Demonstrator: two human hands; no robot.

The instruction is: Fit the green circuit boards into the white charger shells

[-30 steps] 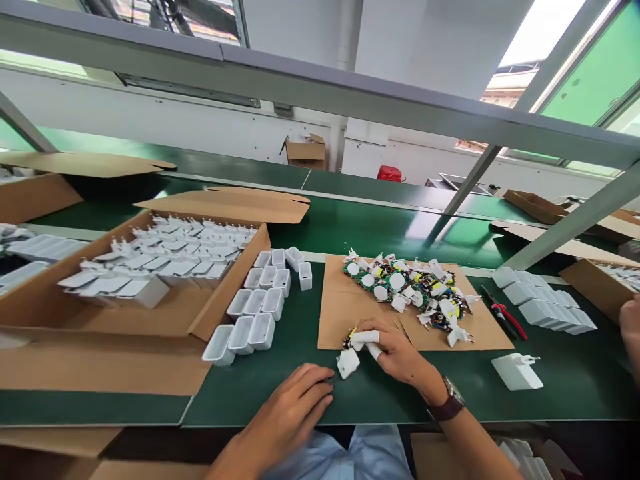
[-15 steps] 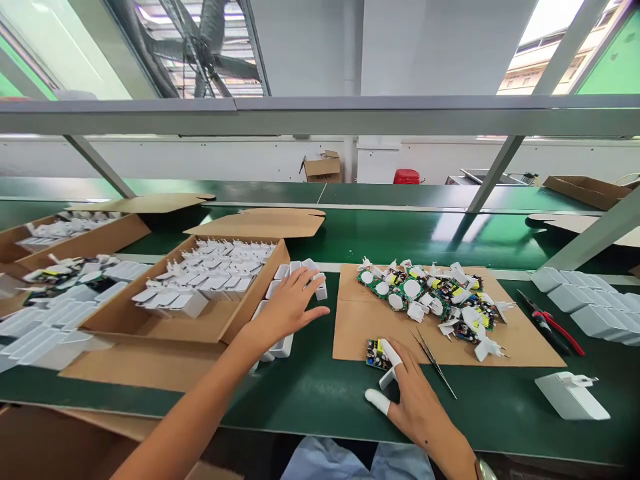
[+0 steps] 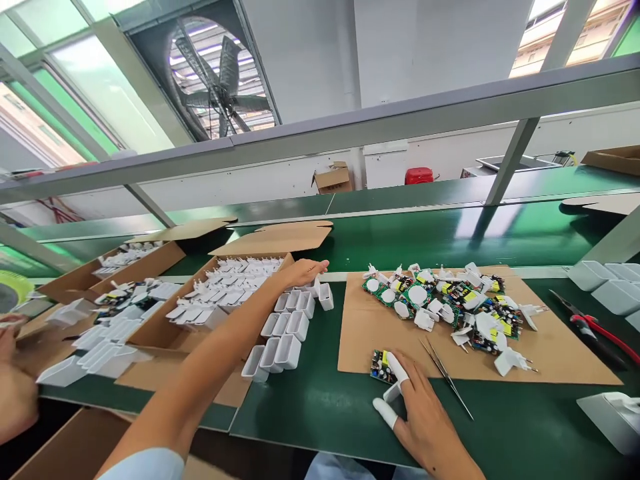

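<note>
My left hand (image 3: 304, 271) reaches over the far end of rows of white open-topped plastic cases (image 3: 289, 350); its fingertips are mostly hidden, so what they grip cannot be made out. A small circuit board (image 3: 381, 367) with a yellow part lies under the fingers of my right hand (image 3: 415, 407), at the cardboard's near edge. White finger cots cover that index finger and thumb. A white piece (image 3: 393, 392) shows between them, next to the board; the thumb stands apart from it. Tweezers (image 3: 447, 379) lie just right of my right hand.
A pile of circuit boards with white plugs (image 3: 450, 303) covers part of a cardboard sheet (image 3: 360, 333). Red-handled pliers (image 3: 595, 323) lie at right, near more white cases (image 3: 617, 293). At left stands a carton (image 3: 150, 330) of plug housings; another person's hand (image 3: 13, 387) is beyond.
The view has tilted and turned left. My left hand has moved away from me to the far end of the case rows. My right hand stays in place at the circuit board.
</note>
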